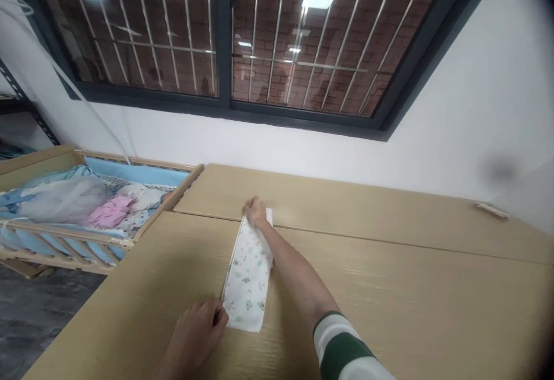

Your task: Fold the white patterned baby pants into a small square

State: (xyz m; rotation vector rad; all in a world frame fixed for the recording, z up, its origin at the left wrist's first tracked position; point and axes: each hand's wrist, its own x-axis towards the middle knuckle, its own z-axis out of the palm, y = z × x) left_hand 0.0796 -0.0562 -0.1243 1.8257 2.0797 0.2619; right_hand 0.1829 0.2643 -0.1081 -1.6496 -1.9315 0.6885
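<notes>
A white cloth [247, 279] with small green and pink prints lies on the tan tabletop, folded into a long narrow strip. At its far end my right hand [256, 211] is closed, pinching the upper left corner. My left hand [201, 328] is curled shut at the near left corner, gripping the cloth's edge there; its fingertips are partly hidden. Between the two hands the left edge of the strip runs fairly straight. My right forearm passes over the cloth's right side.
A wooden crib [168, 198] with blue lining stands at the left, holding rumpled bedding and a pink cloth [111, 211]. The tan table [389, 299] has a seam across it. A small pale object [491, 211] lies at the far right, by the wall. Behind is a barred window [225, 39].
</notes>
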